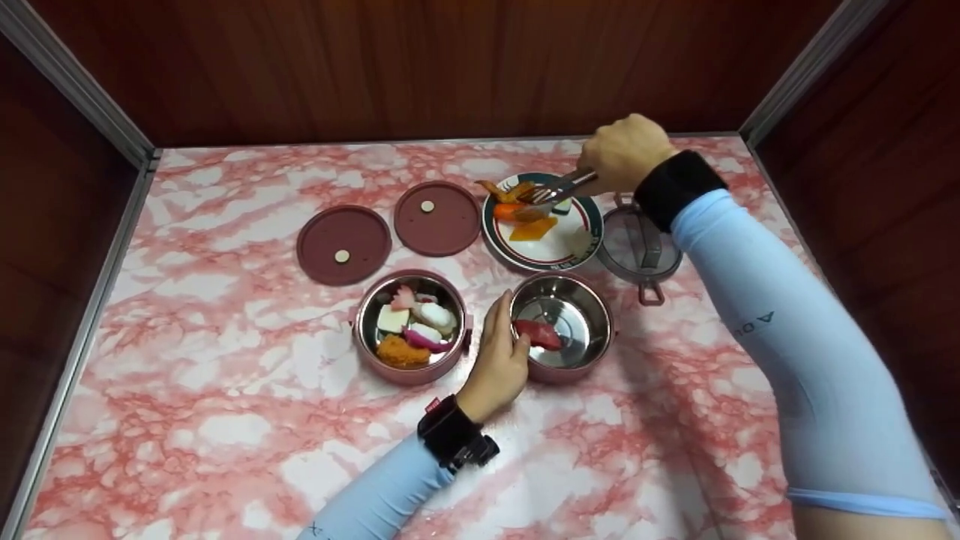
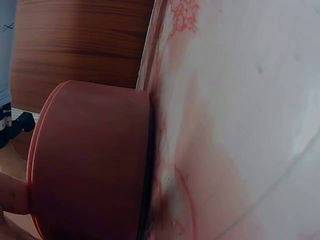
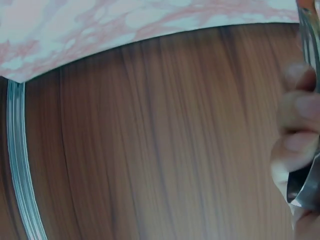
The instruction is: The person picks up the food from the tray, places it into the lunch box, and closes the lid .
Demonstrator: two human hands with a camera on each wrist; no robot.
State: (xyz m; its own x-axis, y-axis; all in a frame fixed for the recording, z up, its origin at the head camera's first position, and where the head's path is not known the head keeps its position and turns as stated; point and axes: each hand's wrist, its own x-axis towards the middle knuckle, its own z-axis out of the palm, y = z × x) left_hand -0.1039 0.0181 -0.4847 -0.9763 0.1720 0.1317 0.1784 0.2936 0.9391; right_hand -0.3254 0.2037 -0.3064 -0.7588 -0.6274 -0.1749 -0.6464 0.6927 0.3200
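In the head view my right hand grips metal food tongs, tips down at the plate. The tong tips overlap an orange, carrot-like piece; whether they pinch it I cannot tell. A yellow-orange slice and brown-orange pieces lie beside it. My left hand rests against the left side of the right-hand pink steel-lined pot, fingers along its outer wall and thumb at the rim. A red meat-like piece lies inside. The left wrist view shows the pot's outer wall close up.
Left of my left hand stands a second pink pot holding several mixed food pieces. Two dark red round lids lie behind it. A clear-topped lid with a handle sits right of the plate, under my right forearm. Wooden panels enclose the marbled table.
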